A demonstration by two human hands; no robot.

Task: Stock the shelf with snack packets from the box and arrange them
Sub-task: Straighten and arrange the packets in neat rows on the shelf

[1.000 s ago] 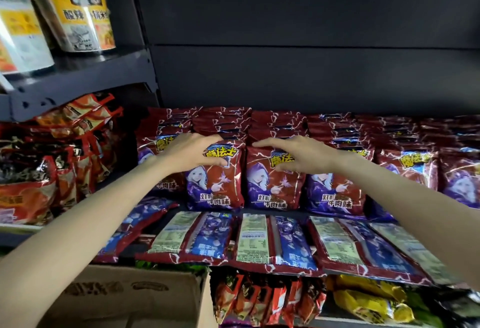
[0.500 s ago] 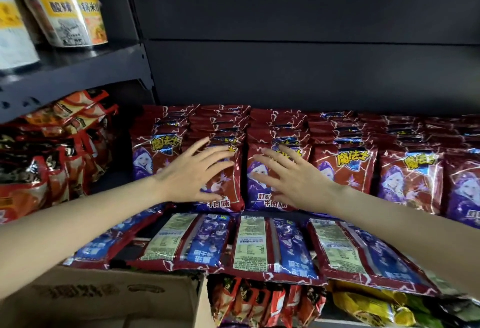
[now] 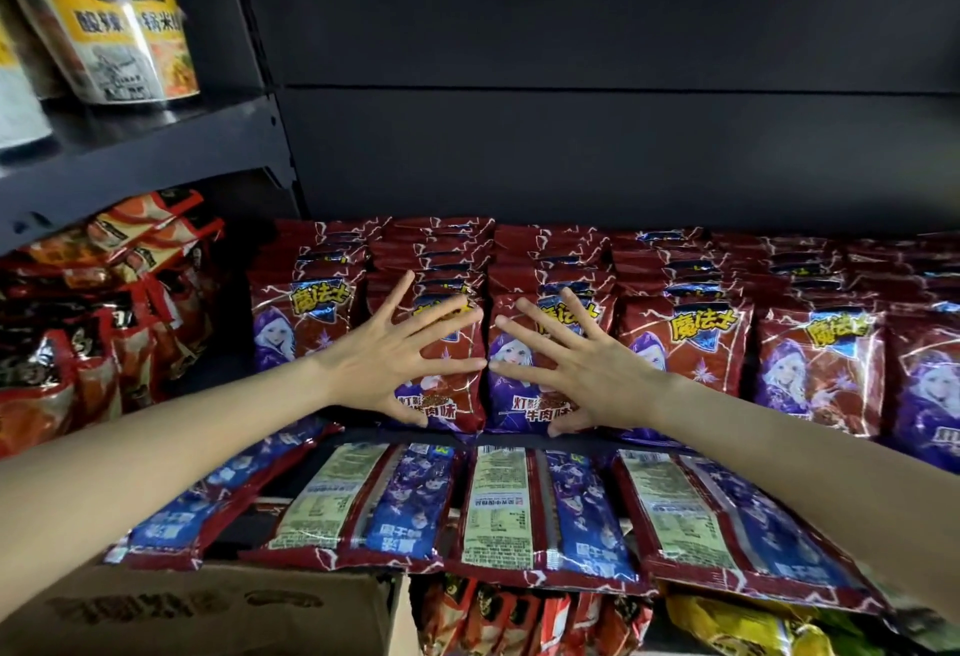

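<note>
Several ranks of upright red-and-purple foil snack packets [image 3: 680, 343] fill the dark metal shelf [image 3: 519, 440], reaching back to the dark rear panel, while a row of the same packets lying face-down [image 3: 501, 510] overhangs the front edge just above the brown cardboard box [image 3: 197, 614] at lower left (its contents are out of sight). A second ago both hands were curled over the tops of the front packets; now they have slid down and flattened against the faces. The left hand [image 3: 387, 362] lies spread on the second front packet [image 3: 447, 380] from the left, fingers wide, gripping nothing; the right hand [image 3: 582, 369] presses likewise, empty and splayed, on the neighbouring packet [image 3: 519, 375], thumb near its bottom edge. That shift reads as squaring up and pushing back rather than placing, so I judge these two columns stocked and being tidied; the flat packets in front still need standing up.
</note>
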